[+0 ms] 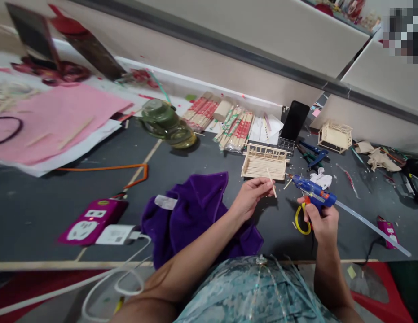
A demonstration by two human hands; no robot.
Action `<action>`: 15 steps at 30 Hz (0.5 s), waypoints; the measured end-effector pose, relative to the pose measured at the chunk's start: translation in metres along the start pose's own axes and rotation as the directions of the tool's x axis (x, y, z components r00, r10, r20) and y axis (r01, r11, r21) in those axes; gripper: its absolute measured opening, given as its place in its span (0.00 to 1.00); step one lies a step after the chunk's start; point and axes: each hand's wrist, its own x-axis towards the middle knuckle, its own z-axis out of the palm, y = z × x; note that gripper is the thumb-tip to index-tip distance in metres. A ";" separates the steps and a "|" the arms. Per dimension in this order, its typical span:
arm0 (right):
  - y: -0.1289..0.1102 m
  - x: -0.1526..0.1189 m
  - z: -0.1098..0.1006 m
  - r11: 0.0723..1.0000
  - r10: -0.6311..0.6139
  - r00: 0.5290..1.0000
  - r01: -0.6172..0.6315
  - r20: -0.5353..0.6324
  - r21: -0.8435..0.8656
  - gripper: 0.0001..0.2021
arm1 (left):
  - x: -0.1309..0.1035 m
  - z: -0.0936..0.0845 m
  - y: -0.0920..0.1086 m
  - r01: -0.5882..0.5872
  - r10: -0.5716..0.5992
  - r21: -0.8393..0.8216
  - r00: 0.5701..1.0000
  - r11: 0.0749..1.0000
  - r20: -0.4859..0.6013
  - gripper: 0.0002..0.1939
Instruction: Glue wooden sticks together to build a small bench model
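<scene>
Between the fingertips of my left hand (pixel 254 196) is a thin wooden stick (pixel 271 181), tilted up toward a small wooden model (pixel 265 162) with a slatted floor and railing. My right hand (pixel 321 220) grips a blue glue gun (pixel 311 187), its nozzle pointing left toward the stick and the model. A long clear glue stick (pixel 373 228) sticks out of the gun's back. Yellow-handled scissors (pixel 301 220) lie beside my right hand, partly hidden. Left of my left hand is a crumpled purple cloth (pixel 191 215).
Behind the model are a phone (pixel 295 121) on a stand, wrapped chopstick bundles (pixel 235 128) and a green-lidded jug (pixel 168 123). Pliers (pixel 313 154) and a second wooden model (pixel 335 135) stand right. A purple power strip (pixel 94 222) with a white charger (pixel 116 234) lies left.
</scene>
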 end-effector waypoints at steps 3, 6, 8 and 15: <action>-0.004 0.003 0.009 0.996 0.011 1.000 -0.010 0.006 -0.083 0.13 | -0.001 -0.005 0.005 -0.008 0.008 -0.007 1.000 1.000 -0.014 0.21; -0.008 0.005 0.018 0.979 -0.046 0.999 0.045 -0.002 -0.197 0.13 | -0.002 -0.008 0.010 -0.018 0.018 -0.005 1.000 1.000 -0.016 0.21; -0.009 0.006 0.021 0.959 -0.099 0.995 0.097 0.007 -0.267 0.13 | -0.002 -0.009 0.013 -0.023 0.023 -0.006 1.000 1.000 -0.015 0.21; -0.008 0.008 0.027 0.923 -0.161 0.984 0.178 0.077 -0.340 0.14 | -0.001 -0.011 0.016 -0.007 0.007 -0.021 1.000 1.000 -0.002 0.21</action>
